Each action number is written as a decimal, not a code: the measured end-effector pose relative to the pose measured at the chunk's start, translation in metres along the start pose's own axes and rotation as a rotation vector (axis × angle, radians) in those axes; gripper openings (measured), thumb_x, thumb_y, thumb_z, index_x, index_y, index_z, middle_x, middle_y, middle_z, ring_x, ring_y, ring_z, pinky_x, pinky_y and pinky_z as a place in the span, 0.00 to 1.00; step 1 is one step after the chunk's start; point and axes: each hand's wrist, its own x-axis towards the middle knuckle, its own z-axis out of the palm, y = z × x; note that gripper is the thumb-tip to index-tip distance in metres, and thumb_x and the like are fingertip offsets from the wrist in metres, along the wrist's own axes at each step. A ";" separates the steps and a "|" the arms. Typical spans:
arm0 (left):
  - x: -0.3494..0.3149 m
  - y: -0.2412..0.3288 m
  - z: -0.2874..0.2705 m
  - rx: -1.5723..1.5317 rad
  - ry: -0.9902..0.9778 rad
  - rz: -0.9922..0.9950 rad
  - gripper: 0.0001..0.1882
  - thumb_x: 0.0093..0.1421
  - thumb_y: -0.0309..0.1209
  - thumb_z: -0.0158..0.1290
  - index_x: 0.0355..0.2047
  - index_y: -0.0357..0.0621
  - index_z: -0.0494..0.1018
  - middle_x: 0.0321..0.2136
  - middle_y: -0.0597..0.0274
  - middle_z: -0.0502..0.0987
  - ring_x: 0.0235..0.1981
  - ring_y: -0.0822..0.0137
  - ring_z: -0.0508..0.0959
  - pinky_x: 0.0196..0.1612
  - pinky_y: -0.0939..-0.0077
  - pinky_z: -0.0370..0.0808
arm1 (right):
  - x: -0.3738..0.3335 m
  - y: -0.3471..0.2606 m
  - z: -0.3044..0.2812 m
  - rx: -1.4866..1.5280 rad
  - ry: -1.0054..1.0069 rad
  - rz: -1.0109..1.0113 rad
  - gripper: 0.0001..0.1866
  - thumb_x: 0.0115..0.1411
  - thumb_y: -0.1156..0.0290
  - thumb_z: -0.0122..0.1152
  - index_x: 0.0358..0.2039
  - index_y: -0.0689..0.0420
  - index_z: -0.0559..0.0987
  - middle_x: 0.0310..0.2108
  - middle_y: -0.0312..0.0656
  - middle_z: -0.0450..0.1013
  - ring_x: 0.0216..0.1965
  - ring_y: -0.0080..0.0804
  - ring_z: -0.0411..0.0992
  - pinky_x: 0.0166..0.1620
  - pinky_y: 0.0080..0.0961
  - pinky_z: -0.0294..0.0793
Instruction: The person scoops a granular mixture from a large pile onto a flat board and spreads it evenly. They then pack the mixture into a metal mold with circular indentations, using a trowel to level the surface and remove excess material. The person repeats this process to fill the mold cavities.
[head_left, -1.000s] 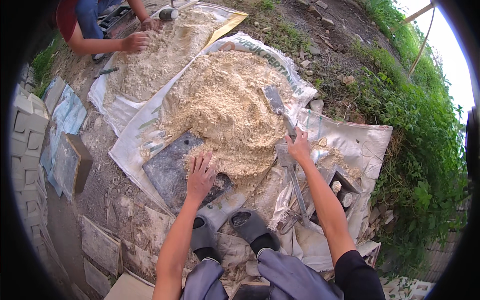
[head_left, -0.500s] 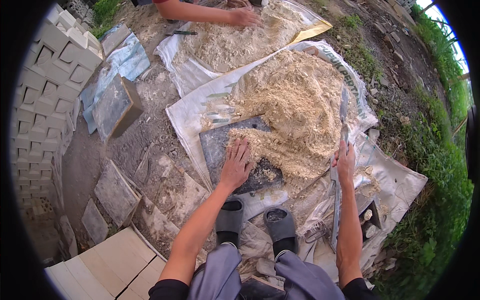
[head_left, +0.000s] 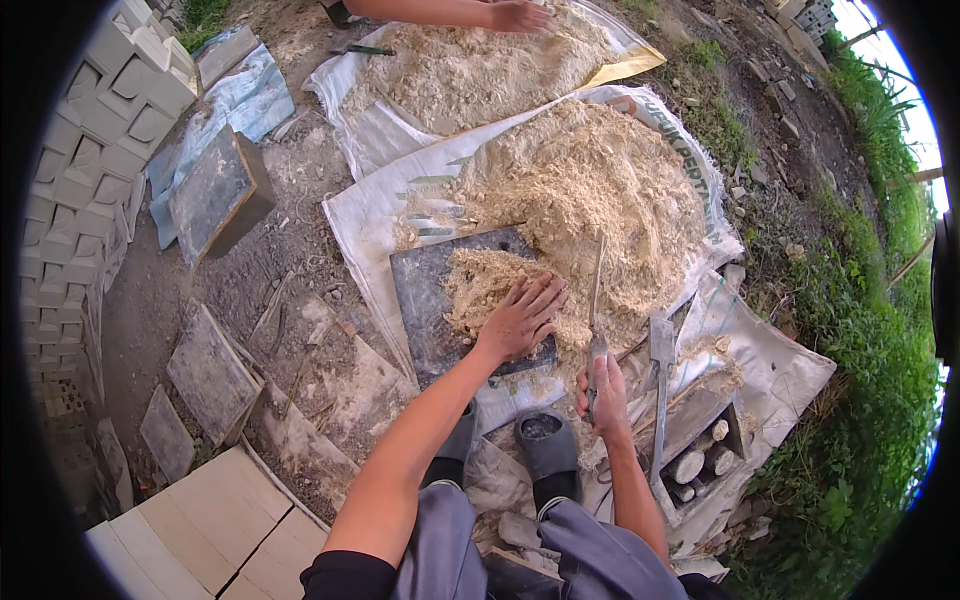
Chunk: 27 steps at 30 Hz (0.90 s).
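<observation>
My left hand [head_left: 522, 318] lies flat, fingers extended, on the right side of a small heap of pale crumbly material [head_left: 480, 285]. That heap sits on a dark square board [head_left: 418, 300] before my feet. In my right hand [head_left: 604, 392] is a long narrow-bladed tool [head_left: 598, 300], gripped by its grey handle. Its blade points away from me over the near edge of the large pale mound [head_left: 610, 180]; the exact kind of tool is unclear. The mound rests on a white woven sack [head_left: 365, 225] under the board's far part.
A flat metal bar [head_left: 660, 400] lies right of my right hand, beside an open box [head_left: 745, 425] holding several round pieces. Dark boards [head_left: 212, 375] and stacked pale blocks [head_left: 100, 160] stand left. Across the far heap reaches another person's hand [head_left: 520, 16].
My left hand has slid right across the heap on the board. My right hand has moved left and nearer, bringing the blade off the mound's right side. The other person's hand has shifted right.
</observation>
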 end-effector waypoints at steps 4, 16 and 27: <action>-0.010 -0.029 -0.038 0.081 0.001 -0.189 0.33 0.67 0.50 0.40 0.69 0.60 0.49 0.70 0.60 0.45 0.71 0.54 0.43 0.70 0.50 0.34 | 0.000 0.006 0.007 -0.282 -0.018 -0.114 0.15 0.70 0.60 0.46 0.45 0.60 0.66 0.22 0.35 0.66 0.17 0.21 0.66 0.17 0.21 0.64; -0.092 -0.040 -0.030 -0.006 0.285 -0.539 0.28 0.67 0.36 0.39 0.65 0.39 0.52 0.68 0.52 0.49 0.70 0.53 0.47 0.69 0.50 0.43 | 0.017 0.078 -0.015 -1.362 0.081 -0.343 0.21 0.66 0.52 0.49 0.43 0.60 0.66 0.26 0.58 0.74 0.29 0.60 0.74 0.29 0.50 0.71; -0.127 -0.051 -0.015 0.043 0.582 -0.923 0.28 0.67 0.37 0.42 0.62 0.33 0.55 0.66 0.48 0.54 0.69 0.50 0.50 0.68 0.45 0.43 | 0.032 -0.007 0.014 -1.111 0.012 -0.324 0.23 0.66 0.50 0.48 0.38 0.62 0.66 0.22 0.62 0.72 0.27 0.66 0.71 0.29 0.53 0.67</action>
